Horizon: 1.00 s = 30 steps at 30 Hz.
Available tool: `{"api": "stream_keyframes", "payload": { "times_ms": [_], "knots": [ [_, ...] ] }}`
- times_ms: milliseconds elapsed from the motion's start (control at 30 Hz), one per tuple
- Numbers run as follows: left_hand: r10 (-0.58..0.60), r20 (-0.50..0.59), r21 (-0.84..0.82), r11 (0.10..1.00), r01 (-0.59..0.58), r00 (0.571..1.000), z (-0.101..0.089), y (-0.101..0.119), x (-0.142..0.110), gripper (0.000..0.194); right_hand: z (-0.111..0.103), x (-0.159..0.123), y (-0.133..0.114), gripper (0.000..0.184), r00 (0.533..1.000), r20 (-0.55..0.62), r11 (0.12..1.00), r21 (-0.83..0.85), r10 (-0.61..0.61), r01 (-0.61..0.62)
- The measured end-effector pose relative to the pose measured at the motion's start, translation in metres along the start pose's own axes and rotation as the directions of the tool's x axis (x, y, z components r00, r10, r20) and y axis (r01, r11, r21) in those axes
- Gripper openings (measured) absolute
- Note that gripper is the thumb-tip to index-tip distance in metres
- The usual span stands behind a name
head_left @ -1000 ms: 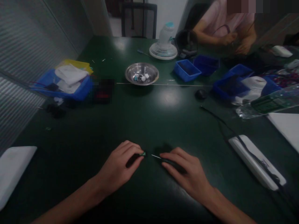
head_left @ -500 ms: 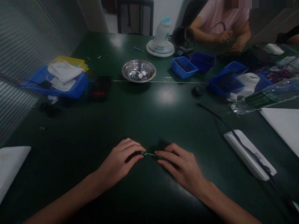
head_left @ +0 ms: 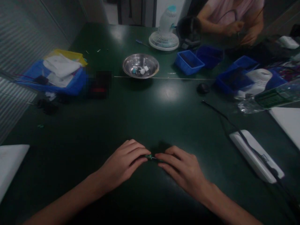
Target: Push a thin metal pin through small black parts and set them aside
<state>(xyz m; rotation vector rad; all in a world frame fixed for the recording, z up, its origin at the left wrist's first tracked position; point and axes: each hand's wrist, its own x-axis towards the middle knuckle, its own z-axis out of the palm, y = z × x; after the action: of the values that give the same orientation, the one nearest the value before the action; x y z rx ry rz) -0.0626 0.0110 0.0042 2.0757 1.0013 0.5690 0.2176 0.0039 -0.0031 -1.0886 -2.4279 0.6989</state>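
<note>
Between the thumb and fingertips of my left hand (head_left: 130, 159) is a small green circuit board (head_left: 149, 156), mostly covered by the fingers. My right hand (head_left: 182, 165) pinches a thin, light-coloured wire-like piece (head_left: 154, 158), whose bare end points left and meets the board's edge. Whether the two are joined I cannot tell. Both hands rest low over the dark green table (head_left: 150, 118), fingertips a short gap apart.
A steel bowl (head_left: 128, 68) with small parts stands ahead, with a white fan (head_left: 164, 40) behind it. Blue bins (head_left: 191, 69) lie right of it; a blue bin (head_left: 79, 82) holds white cloth at left. At right are a power strip (head_left: 252, 153), cable and bottle (head_left: 274, 95). A co-worker (head_left: 234, 28) sits opposite.
My left hand has shifted slightly right with the circuit board, closing the gap to my right hand, so less of the thin piece shows. The whole view has tilted a little.
</note>
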Motion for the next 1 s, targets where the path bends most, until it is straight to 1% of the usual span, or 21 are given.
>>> {"api": "stream_keyframes", "payload": {
  "times_ms": [133, 267, 300, 333, 400, 467, 500, 633, 733, 800, 867, 933, 1000],
  "knots": [
    [-0.016, 0.041, 0.023, 1.0, 0.015, 0.999, 0.0, 0.0, -0.001, 0.031, 0.0, 0.001, -0.003, 0.026, 0.998, -0.045, 0.999, 0.04, 0.035, -0.034],
    [-0.063, 0.007, 0.011, 0.998, 0.063, 0.998, 0.001, -0.001, -0.003, 0.058, -0.005, 0.004, -0.008, 0.023, 0.991, -0.107, 0.988, 0.142, 0.075, -0.059],
    [-0.078, -0.005, -0.005, 0.997, 0.078, 0.997, 0.001, 0.0, -0.004, 0.061, -0.007, 0.004, -0.009, 0.022, 0.987, -0.131, 0.981, 0.182, 0.092, -0.067],
    [-0.085, -0.015, -0.022, 0.996, 0.085, 0.996, 0.001, 0.0, -0.004, 0.057, -0.009, 0.005, -0.009, 0.022, 0.981, -0.158, 0.973, 0.219, 0.113, -0.077],
    [-0.076, -0.043, -0.027, 0.997, 0.075, 0.996, 0.001, 0.002, -0.003, 0.039, -0.013, 0.006, -0.009, 0.021, 0.965, -0.202, 0.956, 0.271, 0.17, -0.111],
    [-0.051, -0.082, 0.026, 0.998, 0.053, 0.995, -0.001, 0.004, -0.001, 0.023, -0.017, 0.007, -0.008, 0.019, 0.945, -0.234, 0.944, 0.293, 0.227, -0.154],
    [-0.042, -0.097, 0.068, 0.997, 0.049, 0.994, -0.002, 0.005, 0.001, 0.02, -0.018, 0.007, -0.007, 0.018, 0.938, -0.244, 0.939, 0.298, 0.247, -0.17],
    [0.007, -0.079, 0.21, 0.978, 0.01, 0.997, -0.001, 0.004, 0.01, 0.022, -0.018, 0.006, -0.004, 0.016, 0.929, -0.257, 0.932, 0.315, 0.265, -0.178],
    [0.09, -0.078, 0.265, 0.962, -0.066, 0.993, 0.003, 0.003, 0.013, 0.026, -0.017, 0.003, -0.003, 0.017, 0.931, -0.251, 0.929, 0.325, 0.264, -0.176],
    [0.127, -0.087, 0.271, 0.958, -0.099, 0.988, 0.005, 0.003, 0.013, 0.025, -0.018, 0.003, -0.003, 0.017, 0.93, -0.253, 0.929, 0.326, 0.266, -0.177],
    [0.124, -0.107, 0.234, 0.967, -0.096, 0.986, 0.005, 0.004, 0.013, 0.025, -0.019, 0.002, -0.003, 0.018, 0.93, -0.254, 0.929, 0.325, 0.267, -0.178],
    [0.086, -0.14, 0.184, 0.981, -0.06, 0.986, 0.002, 0.003, 0.012, 0.031, -0.019, 0.001, -0.003, 0.018, 0.93, -0.255, 0.928, 0.328, 0.266, -0.175],
    [0.062, -0.171, 0.178, 0.984, -0.031, 0.983, -0.003, -0.003, 0.01, 0.036, -0.02, 0.0, -0.001, 0.018, 0.93, -0.255, 0.926, 0.337, 0.266, -0.172]
  ]
}}
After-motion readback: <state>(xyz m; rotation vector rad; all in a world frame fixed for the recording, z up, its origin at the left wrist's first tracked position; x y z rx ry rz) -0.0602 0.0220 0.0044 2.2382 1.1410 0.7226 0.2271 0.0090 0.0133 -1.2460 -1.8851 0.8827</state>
